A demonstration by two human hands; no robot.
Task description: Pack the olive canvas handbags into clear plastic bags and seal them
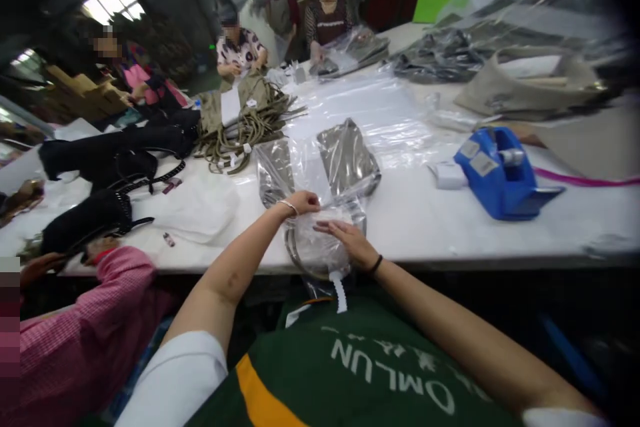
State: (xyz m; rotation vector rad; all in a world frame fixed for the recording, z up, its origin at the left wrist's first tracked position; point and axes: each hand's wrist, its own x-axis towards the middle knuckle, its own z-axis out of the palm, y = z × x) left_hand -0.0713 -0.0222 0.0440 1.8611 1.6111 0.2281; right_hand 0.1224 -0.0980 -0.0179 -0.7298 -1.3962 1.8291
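Note:
A dull olive-brown handbag [343, 153] in a clear plastic bag [333, 250] lies at the table's front edge, with a white sheet between its brown panels. Its curved handle [295, 250] and a white tag strip [340, 290] show at the near end, the strip hanging over the edge. My left hand [303, 202], a bracelet at its wrist, is closed in a pinch on the plastic near the middle. On the near part of the plastic, my right hand [347, 237] rests with its fingers stretched out flat, holding nothing.
To the right stands a blue tape dispenser [493, 173]. Olive bags with straps [237, 117] are piled at the back left, black bags [120, 153] further left. Clear plastic sleeves [360, 100] cover the table behind. A co-worker's pink sleeve [100, 307] is close on the left; others work opposite.

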